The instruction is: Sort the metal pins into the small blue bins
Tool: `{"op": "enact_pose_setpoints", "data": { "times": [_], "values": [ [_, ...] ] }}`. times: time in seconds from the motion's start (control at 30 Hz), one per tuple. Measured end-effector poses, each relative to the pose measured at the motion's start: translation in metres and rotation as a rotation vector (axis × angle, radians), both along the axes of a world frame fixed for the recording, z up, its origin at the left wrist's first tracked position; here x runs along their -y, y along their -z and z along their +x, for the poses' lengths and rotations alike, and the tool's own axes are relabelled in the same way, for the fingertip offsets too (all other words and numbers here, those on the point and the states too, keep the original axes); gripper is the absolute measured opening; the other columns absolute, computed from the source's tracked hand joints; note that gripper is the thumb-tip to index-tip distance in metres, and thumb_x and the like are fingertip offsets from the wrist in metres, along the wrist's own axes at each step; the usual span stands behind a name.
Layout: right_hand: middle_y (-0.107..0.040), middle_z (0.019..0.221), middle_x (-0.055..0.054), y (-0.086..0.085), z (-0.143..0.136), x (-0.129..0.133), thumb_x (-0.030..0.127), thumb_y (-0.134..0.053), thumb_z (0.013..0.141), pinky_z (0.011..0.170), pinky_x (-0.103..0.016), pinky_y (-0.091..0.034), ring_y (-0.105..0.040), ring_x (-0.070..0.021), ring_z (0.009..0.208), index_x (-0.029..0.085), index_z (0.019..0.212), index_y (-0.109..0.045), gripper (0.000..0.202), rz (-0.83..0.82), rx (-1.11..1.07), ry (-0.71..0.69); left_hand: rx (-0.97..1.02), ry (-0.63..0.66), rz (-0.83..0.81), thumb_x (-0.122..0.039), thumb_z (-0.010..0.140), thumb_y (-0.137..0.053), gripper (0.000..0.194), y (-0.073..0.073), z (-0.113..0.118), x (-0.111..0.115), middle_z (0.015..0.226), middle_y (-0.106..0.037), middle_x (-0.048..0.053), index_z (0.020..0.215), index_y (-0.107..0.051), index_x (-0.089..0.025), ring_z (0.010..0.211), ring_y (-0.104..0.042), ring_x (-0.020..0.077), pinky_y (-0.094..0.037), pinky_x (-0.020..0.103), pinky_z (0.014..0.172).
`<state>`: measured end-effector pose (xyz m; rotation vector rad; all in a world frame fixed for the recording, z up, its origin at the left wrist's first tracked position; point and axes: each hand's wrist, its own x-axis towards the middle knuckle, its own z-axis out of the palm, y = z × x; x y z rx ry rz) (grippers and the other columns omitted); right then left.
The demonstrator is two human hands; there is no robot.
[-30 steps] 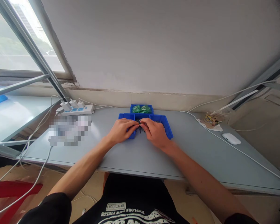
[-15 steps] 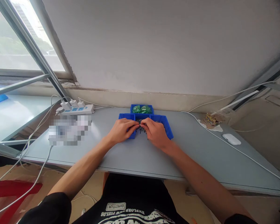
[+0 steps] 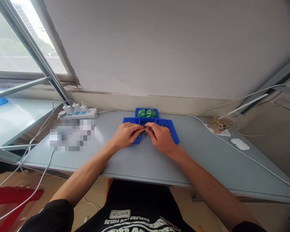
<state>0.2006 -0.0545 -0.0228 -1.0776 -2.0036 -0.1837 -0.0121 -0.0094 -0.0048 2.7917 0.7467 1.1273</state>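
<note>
My left hand (image 3: 125, 134) and my right hand (image 3: 161, 137) meet fingertip to fingertip over a row of blue bins. Both are closed in a pinch on a small part too tiny to name, between thumbs and forefingers. Below the fingers, the middle blue bin (image 3: 148, 120) holds many dark, thin metal pieces that look like screws. My left hand covers much of the left blue bin (image 3: 131, 120). The right blue bin (image 3: 174, 131) is partly hidden by my right hand, with some small metal pieces showing. Behind them, a smaller blue bin (image 3: 147, 109) holds green packets (image 3: 150, 112).
A white power strip (image 3: 85, 113) with plugged-in chargers lies at the back left, beside a blurred-out item (image 3: 72, 134). On the right are a white case (image 3: 240, 144), a bag of small parts (image 3: 218, 125) and a white cable (image 3: 228, 141). Metal frame posts flank the grey table (image 3: 135, 162).
My right fingers have shifted very slightly at the pinch. Otherwise both hands and the bins stay where they were.
</note>
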Motion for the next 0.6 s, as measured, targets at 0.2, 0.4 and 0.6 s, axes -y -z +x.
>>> {"op": "enact_pose_setpoints", "data": {
  "times": [0.2,0.4,0.6],
  "values": [
    [-0.077,0.093,-0.003,-0.0011,-0.0006,0.0005,0.030,-0.043,0.110,0.066,-0.028,-0.046,-0.069,-0.0152,0.072,0.022,0.110,-0.062,0.021,0.017,0.020,0.003,-0.002,-0.007,0.001,-0.038,0.108,-0.049,0.032,-0.0001,0.0001,-0.0001,0.089,-0.078,0.004,0.102,-0.076,-0.021,0.077,-0.070,0.0156,-0.051,0.028,0.076],
    [-0.076,0.089,-0.002,-0.0002,-0.0010,-0.0014,0.031,-0.042,0.110,0.064,-0.028,-0.044,-0.068,-0.0145,0.070,0.023,0.105,-0.063,0.024,0.050,0.034,0.018,-0.005,-0.001,0.009,-0.037,0.107,-0.050,0.031,0.0003,0.0005,-0.0005,0.088,-0.078,0.004,0.102,-0.076,-0.022,0.076,-0.070,0.0158,-0.051,0.028,0.075],
    [-0.075,0.087,-0.002,-0.0013,-0.0007,-0.0016,0.033,-0.042,0.111,0.064,-0.027,-0.044,-0.066,-0.0142,0.070,0.022,0.098,-0.064,0.027,0.063,0.032,0.016,-0.001,0.024,0.008,-0.035,0.107,-0.052,0.027,-0.0002,0.0008,0.0000,0.084,-0.077,0.002,0.102,-0.075,-0.021,0.074,-0.069,0.0156,-0.049,0.028,0.074]
  ]
}}
